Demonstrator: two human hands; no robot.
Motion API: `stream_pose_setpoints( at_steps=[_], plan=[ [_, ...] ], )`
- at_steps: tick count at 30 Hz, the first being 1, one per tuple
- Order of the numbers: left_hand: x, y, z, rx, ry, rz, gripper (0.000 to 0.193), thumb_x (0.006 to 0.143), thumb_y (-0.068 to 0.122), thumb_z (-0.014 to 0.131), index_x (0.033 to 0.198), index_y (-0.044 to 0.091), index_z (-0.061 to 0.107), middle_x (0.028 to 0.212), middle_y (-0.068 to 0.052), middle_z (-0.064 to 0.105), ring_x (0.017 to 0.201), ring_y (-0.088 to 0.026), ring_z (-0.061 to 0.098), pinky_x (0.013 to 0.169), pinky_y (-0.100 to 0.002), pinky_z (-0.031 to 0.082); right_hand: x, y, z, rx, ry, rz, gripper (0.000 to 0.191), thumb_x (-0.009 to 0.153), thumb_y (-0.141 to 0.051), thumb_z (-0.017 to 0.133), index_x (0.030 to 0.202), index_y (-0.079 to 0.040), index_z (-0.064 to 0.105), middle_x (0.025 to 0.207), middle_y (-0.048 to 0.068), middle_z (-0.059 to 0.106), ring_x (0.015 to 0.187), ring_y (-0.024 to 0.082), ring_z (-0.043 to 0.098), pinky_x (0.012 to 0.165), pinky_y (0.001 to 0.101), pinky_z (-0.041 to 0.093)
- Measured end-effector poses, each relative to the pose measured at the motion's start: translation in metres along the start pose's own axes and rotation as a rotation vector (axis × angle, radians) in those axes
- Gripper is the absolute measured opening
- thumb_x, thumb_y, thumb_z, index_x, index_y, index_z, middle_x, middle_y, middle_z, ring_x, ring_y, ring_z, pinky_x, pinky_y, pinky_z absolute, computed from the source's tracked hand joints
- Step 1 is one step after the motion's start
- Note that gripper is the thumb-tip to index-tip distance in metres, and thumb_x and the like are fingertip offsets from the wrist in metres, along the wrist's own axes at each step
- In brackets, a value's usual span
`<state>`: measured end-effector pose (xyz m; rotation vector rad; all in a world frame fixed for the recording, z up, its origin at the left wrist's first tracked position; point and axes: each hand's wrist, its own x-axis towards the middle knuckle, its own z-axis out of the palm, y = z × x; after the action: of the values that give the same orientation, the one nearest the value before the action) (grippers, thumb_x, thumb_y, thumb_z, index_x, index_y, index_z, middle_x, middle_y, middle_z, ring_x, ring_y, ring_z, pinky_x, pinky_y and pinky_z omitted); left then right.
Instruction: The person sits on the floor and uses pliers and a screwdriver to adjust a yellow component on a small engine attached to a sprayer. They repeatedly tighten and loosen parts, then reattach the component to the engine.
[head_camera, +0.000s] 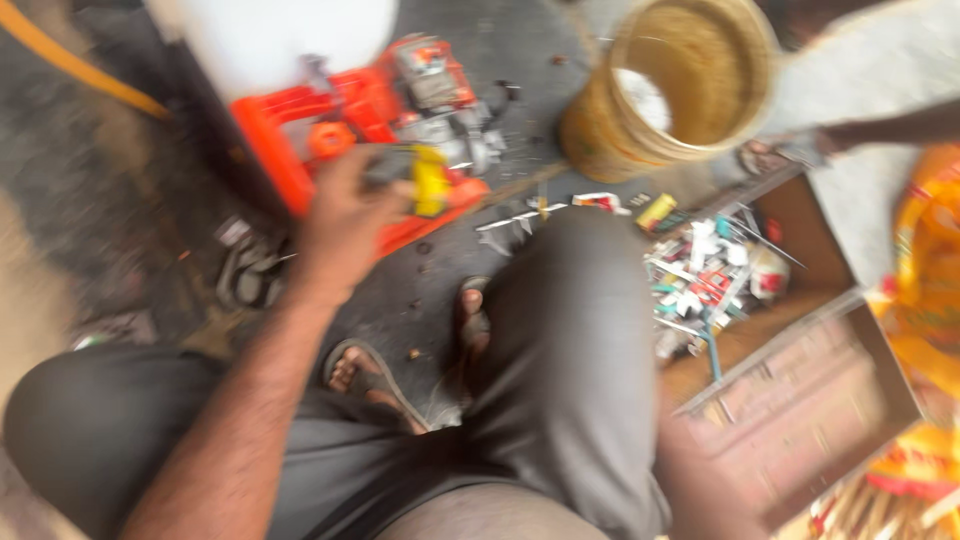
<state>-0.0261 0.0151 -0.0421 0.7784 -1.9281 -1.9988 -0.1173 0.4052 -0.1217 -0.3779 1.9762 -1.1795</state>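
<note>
One hand (345, 225) of the person is in view, closed around one yellow-and-grey tool (415, 178). One orange and grey engine machine (400, 110) lies on the ground. One yellow bucket (680, 85) stands beyond it. One open wooden box (800, 400) is present, holding a heap of small parts (705, 280) too blurred to count. Two sandalled feet (370, 375) are visible. One further forearm (880, 128) of another person enters at the right edge. One orange hose (70, 62) crosses the upper left corner.

Soft daylight, heavy motion blur throughout
</note>
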Motion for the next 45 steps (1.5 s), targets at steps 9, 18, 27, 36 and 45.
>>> stream_pose_setpoints(
  at_steps=[9, 18, 27, 36, 45],
  plan=[
    [-0.010, 0.029, -0.029, -0.200, 0.047, -0.008, 0.056, 0.096, -0.003, 0.053, 0.147, 0.013, 0.036, 0.142, -0.017, 0.053, 0.116, -0.033, 0.069, 0.088, -0.051, 0.066, -0.009, 0.069, 0.116, 0.147, -0.294, -0.195, 0.050, 0.108, -0.024, 0.061, 0.148, -0.001, 0.045, 0.146, 0.012, 0.052, 0.134, 0.021, 0.051, 0.117, 0.0354, 0.041],
    [-0.005, 0.020, -0.062, -0.122, -0.039, -0.092, 0.046, 0.101, 0.015, 0.044, 0.146, 0.012, 0.048, 0.148, -0.014, 0.055, 0.128, -0.034, 0.063, 0.099, -0.052, 0.057, -0.049, 0.059, 0.063, 0.195, -0.164, 0.098, 0.052, 0.100, -0.028, 0.062, 0.145, -0.003, 0.059, 0.140, 0.013, 0.066, 0.126, 0.023, 0.063, 0.109, 0.0359, 0.048],
    [0.020, -0.090, -0.151, 0.203, -0.264, -0.136, 0.051, 0.114, 0.021, 0.037, 0.150, -0.014, 0.043, 0.145, -0.031, 0.054, 0.133, -0.048, 0.056, 0.111, -0.059, 0.046, -0.018, 0.124, -0.101, 0.477, 0.693, 0.217, 0.034, 0.105, -0.022, 0.059, 0.125, 0.004, 0.067, 0.101, 0.012, 0.074, 0.091, 0.022, 0.070, 0.082, 0.0348, 0.055],
    [-0.003, -0.032, -0.110, -0.069, -0.145, -0.111, 0.058, 0.113, 0.022, 0.034, 0.166, 0.000, 0.033, 0.154, -0.025, 0.049, 0.132, -0.042, 0.054, 0.104, -0.054, 0.049, 0.014, 0.125, -0.097, 0.036, 0.657, 0.532, 0.041, 0.098, -0.027, 0.057, 0.137, -0.013, 0.060, 0.107, 0.016, 0.073, 0.097, 0.030, 0.071, 0.086, 0.0430, 0.057],
    [-0.003, -0.092, -0.152, -0.034, -0.232, -0.034, 0.039, 0.121, 0.026, 0.037, 0.145, -0.004, 0.047, 0.147, -0.022, 0.054, 0.136, -0.039, 0.055, 0.113, -0.051, 0.051, 0.023, 0.115, -0.077, -0.645, 0.402, 0.610, 0.033, 0.094, -0.036, 0.060, 0.116, -0.018, 0.078, 0.111, 0.018, 0.076, 0.107, 0.037, 0.071, 0.096, 0.0486, 0.055]
  ],
)
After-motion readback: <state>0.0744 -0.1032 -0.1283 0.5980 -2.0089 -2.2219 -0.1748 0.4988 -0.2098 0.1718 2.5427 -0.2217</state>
